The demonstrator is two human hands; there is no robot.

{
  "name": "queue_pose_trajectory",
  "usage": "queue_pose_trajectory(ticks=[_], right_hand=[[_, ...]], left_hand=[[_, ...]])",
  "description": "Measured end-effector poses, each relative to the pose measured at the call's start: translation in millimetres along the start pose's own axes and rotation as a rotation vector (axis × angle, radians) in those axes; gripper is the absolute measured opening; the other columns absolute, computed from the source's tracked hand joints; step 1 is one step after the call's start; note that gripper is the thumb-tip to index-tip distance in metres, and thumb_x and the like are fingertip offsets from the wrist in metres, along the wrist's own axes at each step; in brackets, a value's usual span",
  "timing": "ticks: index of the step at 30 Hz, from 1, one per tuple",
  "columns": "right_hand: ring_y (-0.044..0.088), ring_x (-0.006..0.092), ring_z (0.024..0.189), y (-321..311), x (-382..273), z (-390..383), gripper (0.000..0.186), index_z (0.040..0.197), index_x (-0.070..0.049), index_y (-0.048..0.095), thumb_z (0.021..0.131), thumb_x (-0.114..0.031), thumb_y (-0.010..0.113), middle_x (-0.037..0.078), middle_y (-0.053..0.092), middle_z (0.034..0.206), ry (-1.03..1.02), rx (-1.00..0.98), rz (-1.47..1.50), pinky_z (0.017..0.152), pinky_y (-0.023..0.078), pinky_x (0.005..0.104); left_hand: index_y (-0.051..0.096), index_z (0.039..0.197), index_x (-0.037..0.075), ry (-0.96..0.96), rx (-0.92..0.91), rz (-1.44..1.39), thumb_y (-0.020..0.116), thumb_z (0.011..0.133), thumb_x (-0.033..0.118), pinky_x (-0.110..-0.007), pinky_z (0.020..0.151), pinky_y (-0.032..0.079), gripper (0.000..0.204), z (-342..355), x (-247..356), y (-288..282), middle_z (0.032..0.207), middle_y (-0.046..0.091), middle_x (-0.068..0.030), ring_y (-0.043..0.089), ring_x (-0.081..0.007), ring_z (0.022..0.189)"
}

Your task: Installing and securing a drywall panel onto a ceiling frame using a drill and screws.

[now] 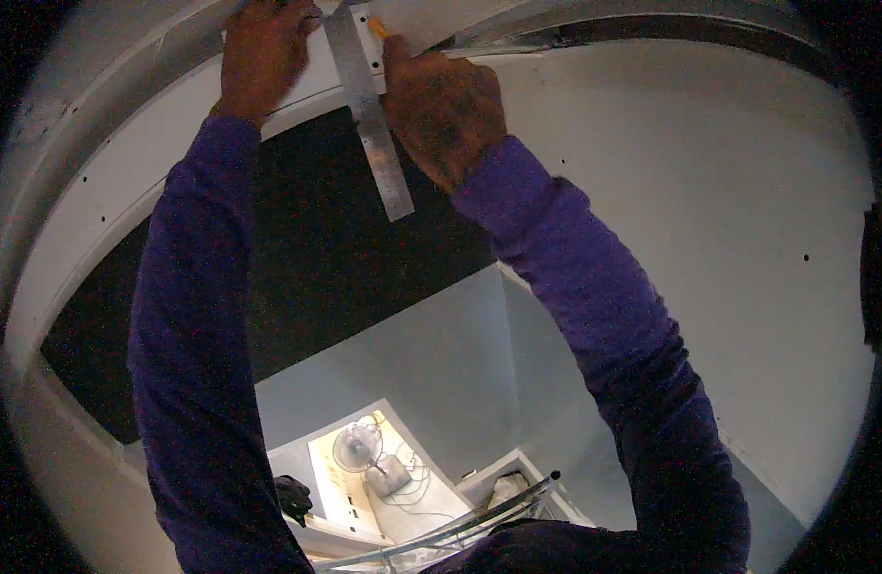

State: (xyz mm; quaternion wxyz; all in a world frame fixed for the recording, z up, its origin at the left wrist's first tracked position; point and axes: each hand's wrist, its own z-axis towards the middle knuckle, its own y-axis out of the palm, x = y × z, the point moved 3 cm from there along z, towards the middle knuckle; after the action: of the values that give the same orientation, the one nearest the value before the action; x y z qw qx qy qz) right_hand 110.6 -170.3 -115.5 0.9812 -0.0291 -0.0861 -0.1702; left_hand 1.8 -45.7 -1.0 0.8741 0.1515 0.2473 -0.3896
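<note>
Both my arms, in dark purple sleeves, reach up to a white board [154, 143] near the top of the view. My left hand [261, 53] presses flat on the board beside a metal ruler [369, 115], which hangs down across the board's edge. My right hand [443, 110] is closed around a yellow pencil [377, 29] whose tip sits against the ruler's right edge. How the ruler's top end is held is hidden at the frame's edge.
A white panel [709, 210] with small screw holes fills the right side. A dark opening [317, 258] lies behind the ruler. Far below are a small fan [357, 445], cables and a bent metal rail [460, 524].
</note>
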Motion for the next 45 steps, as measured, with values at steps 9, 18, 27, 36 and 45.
queue_pose_trajectory(ticks=[9, 18, 27, 36, 45], right_hand=[[0.063, 0.0242, 0.054, -126.6, -4.7, -144.4, 0.046, 0.132, -0.004, 0.061, 0.087, 0.004, 0.061, 0.012, 0.067, 0.072, 0.138, -0.1, 0.266, 0.053, 0.052, 0.0308], [0.064, 0.0196, 0.058, -149.1, 4.5, -517.8, 0.033, 0.128, -0.001, 0.061, 0.101, -0.019, 0.054, 0.01, 0.071, 0.081, 0.648, -0.899, 0.659, 0.053, 0.052, 0.0352], [0.064, 0.015, 0.064, -177.0, -99.9, -515.1, 0.042, 0.13, 0.002, 0.058, 0.106, -0.03, 0.045, 0.014, 0.072, 0.101, 0.298, -1.323, 1.003, 0.06, 0.053, 0.0299], [0.065, 0.0172, 0.068, -221.6, -215.3, -478.5, 0.041, 0.129, 0.003, 0.058, 0.105, -0.028, 0.048, 0.014, 0.072, 0.102, 0.098, -1.554, 1.193, 0.064, 0.054, 0.0321], [0.071, 0.032, 0.086, -272.8, -350.2, -502.1, 0.028, 0.116, 0.001, 0.067, 0.096, -0.016, 0.057, 0.021, 0.072, 0.101, -0.681, -1.597, 1.332, 0.079, 0.055, 0.0388]], left_hand=[[0.065, 0.11, 0.005, 0.094, -0.022, 0.201, 0.059, 0.093, 0.012, -0.051, 0.102, 0.042, 0.02, -7.4, 12.8, -40.9, 0.119, 0.063, -0.022, 0.056, -0.0386, 0.116], [0.058, 0.128, 0.01, -0.447, -0.283, -0.069, 0.064, 0.082, 0.0, -0.046, 0.087, 0.051, 0.047, -293.5, 65.2, -216.3, 0.119, 0.059, -0.0176, 0.06, -0.0389, 0.101], [0.053, 0.128, 0.004, -2.769, -0.183, -0.476, 0.04, 0.106, 0.034, -0.033, 0.049, 0.047, 0.039, -735.9, 435.2, -619.3, 0.095, 0.068, -0.0212, 0.061, -0.0192, 0.062], [0.056, 0.117, 0.003, -3.053, 0.376, 0.025, 0.055, 0.099, 0.027, -0.034, 0.046, 0.051, 0.03, -644.1, 630.6, -854.8, 0.085, 0.067, -0.0148, 0.06, -0.0178, 0.055], [0.068, 0.094, -0.004, -2.983, -0.432, 0.813, 0.074, 0.085, 0.035, -0.036, 0.051, 0.051, 0.041, -585.0, 729.7, -967.6, 0.068, 0.064, -0.0087, 0.063, -0.0213, 0.055]])
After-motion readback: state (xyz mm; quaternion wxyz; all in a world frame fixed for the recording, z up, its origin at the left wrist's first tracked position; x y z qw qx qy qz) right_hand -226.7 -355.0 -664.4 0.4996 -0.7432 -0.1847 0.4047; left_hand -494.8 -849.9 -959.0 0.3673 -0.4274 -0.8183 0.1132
